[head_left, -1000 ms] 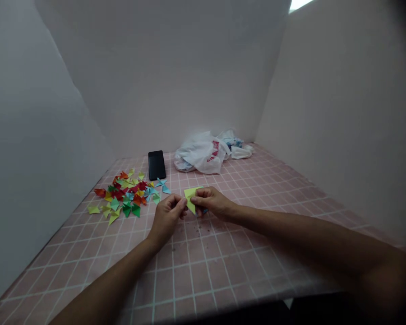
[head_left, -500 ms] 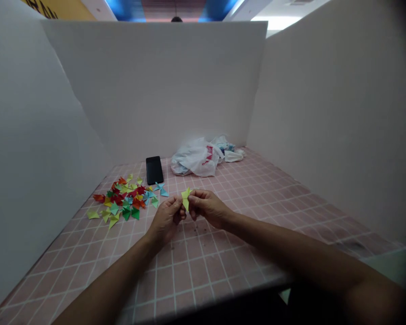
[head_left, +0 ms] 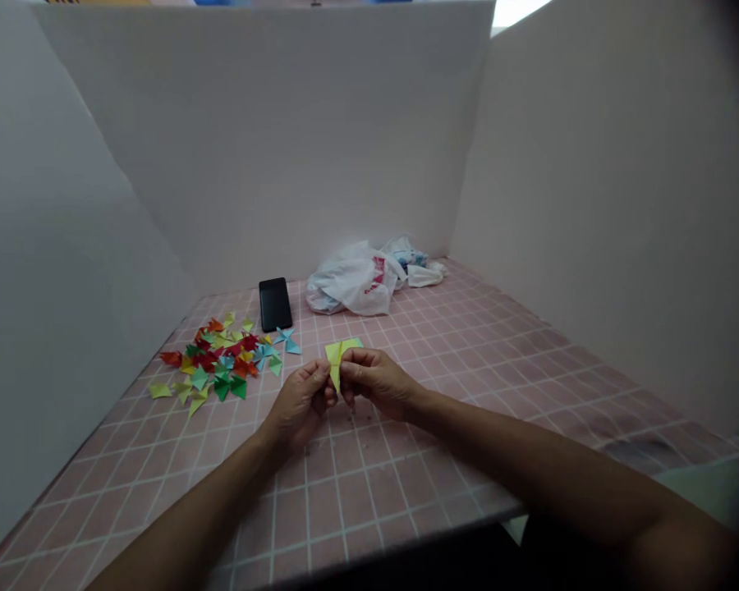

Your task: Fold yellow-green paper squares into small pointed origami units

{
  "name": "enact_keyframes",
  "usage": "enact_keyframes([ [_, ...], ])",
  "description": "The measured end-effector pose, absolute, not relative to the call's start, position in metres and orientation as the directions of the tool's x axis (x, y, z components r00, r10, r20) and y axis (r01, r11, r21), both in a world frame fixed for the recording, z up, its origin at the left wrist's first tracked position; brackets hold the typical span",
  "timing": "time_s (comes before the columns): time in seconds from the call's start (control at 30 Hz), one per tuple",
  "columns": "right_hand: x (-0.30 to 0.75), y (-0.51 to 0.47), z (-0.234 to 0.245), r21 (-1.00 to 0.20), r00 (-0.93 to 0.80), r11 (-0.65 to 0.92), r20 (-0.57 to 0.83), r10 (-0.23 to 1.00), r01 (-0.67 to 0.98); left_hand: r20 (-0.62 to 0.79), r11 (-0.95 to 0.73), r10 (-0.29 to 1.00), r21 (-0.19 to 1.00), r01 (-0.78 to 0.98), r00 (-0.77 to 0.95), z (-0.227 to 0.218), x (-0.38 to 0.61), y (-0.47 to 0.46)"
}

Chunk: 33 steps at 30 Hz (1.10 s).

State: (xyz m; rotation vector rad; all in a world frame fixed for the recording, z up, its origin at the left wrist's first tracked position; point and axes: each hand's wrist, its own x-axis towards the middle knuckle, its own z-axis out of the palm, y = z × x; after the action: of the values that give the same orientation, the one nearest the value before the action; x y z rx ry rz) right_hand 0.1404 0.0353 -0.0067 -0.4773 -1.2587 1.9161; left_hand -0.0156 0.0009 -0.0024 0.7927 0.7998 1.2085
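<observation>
Between my two hands is a small folded piece of yellow paper (head_left: 335, 375), its narrow point facing down. My left hand (head_left: 305, 398) pinches its left side with thumb and curled fingers. On the other side, my right hand (head_left: 378, 382) grips it with thumb and forefinger, the fingers partly hiding it. Flat yellow paper (head_left: 348, 342) with a pale blue-green corner shows just behind the fingertips; I cannot tell whether it is joined to the held piece. To the left lies a loose pile of folded paper shapes (head_left: 222, 382) in red, orange, yellow, green and light blue.
A black phone (head_left: 275, 304) lies behind the pile. Crumpled white plastic bags (head_left: 351, 279) sit against the back panel (head_left: 271, 139). Pale panels stand on the left and right of the table (head_left: 345, 492), which has a pink surface with white grid lines.
The view has tilted slightly down. More flat yellow paper shows behind my fingers, and the held piece sits a little lower between them. Both hands keep their grip.
</observation>
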Motion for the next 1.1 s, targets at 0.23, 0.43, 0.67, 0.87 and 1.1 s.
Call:
enact_keyframes([
  [0.23, 0.142, 0.035, -0.007, -0.889, -0.634, -0.227, 0.087, 0.768, -0.397, -0.131, 0.191, 0.979, 0.861, -0.472, 0.157, -0.002, -0.014, 0.001],
  [0.43, 0.144, 0.034, -0.006, -0.894, -0.636, -0.229, 0.077, 0.768, -0.384, -0.127, 0.182, 0.981, 0.869, -0.459, 0.149, -0.003, -0.014, 0.001],
  [0.67, 0.145, 0.034, -0.007, -0.899, -0.623, -0.229, 0.061, 0.78, -0.374, -0.105, 0.131, 0.991, 0.896, -0.425, 0.083, -0.002, -0.015, 0.0],
  [0.87, 0.145, 0.036, -0.012, -0.907, -0.634, -0.223, 0.06, 0.771, -0.357, -0.121, 0.151, 0.988, 0.896, -0.418, 0.097, -0.002, -0.014, 0.0],
  [1.1, 0.143, 0.04, -0.019, -0.901, -0.65, -0.237, 0.062, 0.757, -0.362, -0.157, 0.195, 0.98, 0.88, -0.432, 0.123, -0.004, -0.012, -0.001],
])
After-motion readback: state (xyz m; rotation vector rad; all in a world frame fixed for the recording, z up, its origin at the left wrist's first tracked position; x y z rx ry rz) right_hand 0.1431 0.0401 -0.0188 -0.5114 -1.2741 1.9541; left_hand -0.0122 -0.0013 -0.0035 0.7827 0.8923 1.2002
